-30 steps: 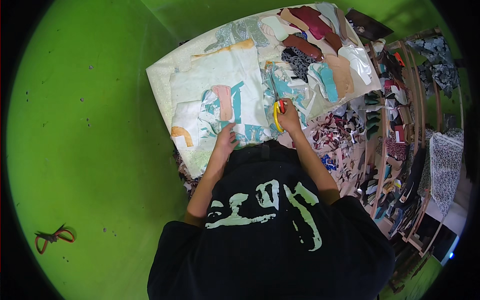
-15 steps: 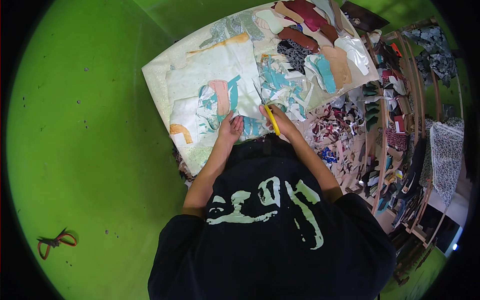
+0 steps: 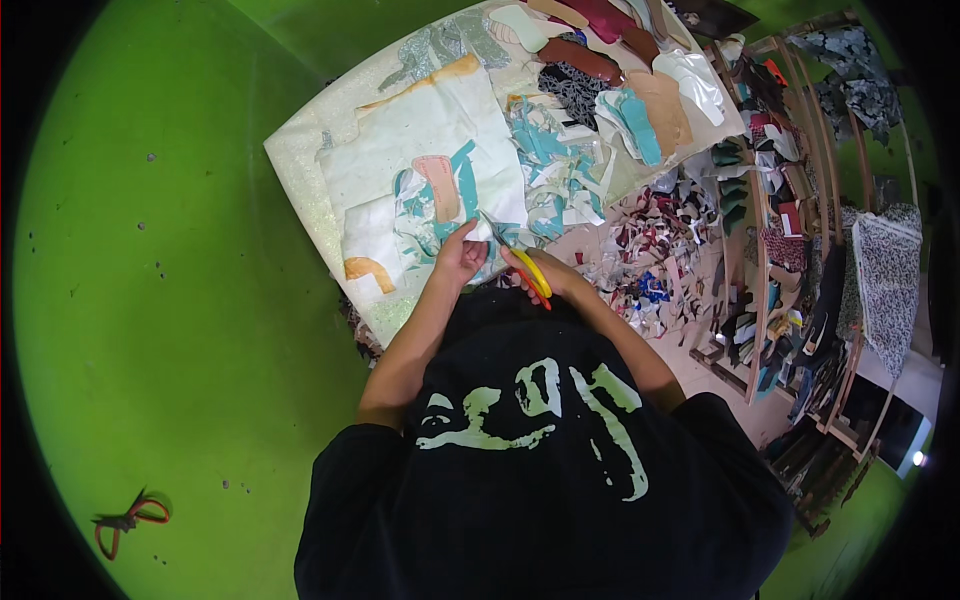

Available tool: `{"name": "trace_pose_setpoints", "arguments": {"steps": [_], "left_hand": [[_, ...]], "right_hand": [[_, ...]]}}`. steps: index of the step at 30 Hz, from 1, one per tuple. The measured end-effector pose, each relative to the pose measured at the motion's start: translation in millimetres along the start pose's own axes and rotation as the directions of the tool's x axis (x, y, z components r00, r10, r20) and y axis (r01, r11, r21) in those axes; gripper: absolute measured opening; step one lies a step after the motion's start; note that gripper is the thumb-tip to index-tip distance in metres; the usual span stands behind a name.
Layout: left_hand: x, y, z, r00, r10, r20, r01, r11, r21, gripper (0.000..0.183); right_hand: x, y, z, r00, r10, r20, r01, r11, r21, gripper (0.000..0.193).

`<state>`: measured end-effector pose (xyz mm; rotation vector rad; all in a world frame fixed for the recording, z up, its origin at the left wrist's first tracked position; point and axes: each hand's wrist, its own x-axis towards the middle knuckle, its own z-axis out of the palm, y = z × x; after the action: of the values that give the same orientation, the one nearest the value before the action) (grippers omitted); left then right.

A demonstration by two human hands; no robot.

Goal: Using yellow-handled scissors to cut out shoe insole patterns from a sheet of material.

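Note:
My right hand (image 3: 562,279) is closed around scissors (image 3: 532,270) with yellow and red handles. Their blades point up and left, close to my left fingertips. My left hand (image 3: 460,257) pinches a small white piece of sheet material (image 3: 482,230) beside the blades; its exact outline is hard to make out. Just beyond that hand lies a pink shoe-part-shaped template (image 3: 436,187), on top of teal and white scraps (image 3: 408,217). A large white sheet (image 3: 420,125) with rust-coloured stained edges spreads beneath them on the table.
More teal scraps (image 3: 545,150) lie to the right. A brown cut piece (image 3: 580,60) and tan pieces (image 3: 660,112) sit at the far right of the tabletop (image 3: 300,150). Offcuts (image 3: 650,270) litter the floor beside loaded shelving (image 3: 770,250). Red-handled cutters (image 3: 125,523) hang on the green wall.
My right hand has turned the scissors leftward, bringing the blades from pointing away to beside my left fingertips. A small white piece now shows there. The view has shifted slightly.

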<state>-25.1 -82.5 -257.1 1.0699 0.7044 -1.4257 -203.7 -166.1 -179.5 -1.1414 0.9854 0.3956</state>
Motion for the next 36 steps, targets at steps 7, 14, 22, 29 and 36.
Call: {"name": "trace_pose_setpoints", "arguments": {"steps": [7, 14, 22, 29, 36], "left_hand": [[-1.1, -2.1, 6.3, 0.997, -0.054, 0.054, 0.053, 0.998, 0.033, 0.027], [2.1, 3.9, -1.1, 0.992, -0.06, 0.112, 0.051, 0.996, 0.077, 0.024], [-9.5, 7.5, 5.8, 0.994, -0.034, 0.104, 0.025, 0.996, 0.09, 0.023], [-12.0, 6.5, -0.6, 0.991, -0.034, 0.127, 0.018, 0.992, 0.126, 0.017], [-1.6, 5.5, -7.8, 0.989, -0.105, 0.102, 0.102, 0.994, 0.034, 0.014]], "right_hand": [[12.8, 14.7, 30.5, 0.994, -0.086, -0.064, 0.101, 0.953, 0.285, 0.071], [32.2, 7.0, 55.0, 0.954, -0.113, -0.277, 0.198, 0.933, 0.3, 0.068], [14.4, -8.1, 64.9, 0.893, -0.179, -0.414, 0.259, 0.955, 0.146, 0.067], [26.0, -12.1, 64.1, 0.871, -0.159, -0.465, 0.215, 0.974, 0.069, 0.071], [28.7, -13.4, 72.3, 0.849, -0.207, -0.487, 0.257, 0.966, 0.038, 0.073]]}}
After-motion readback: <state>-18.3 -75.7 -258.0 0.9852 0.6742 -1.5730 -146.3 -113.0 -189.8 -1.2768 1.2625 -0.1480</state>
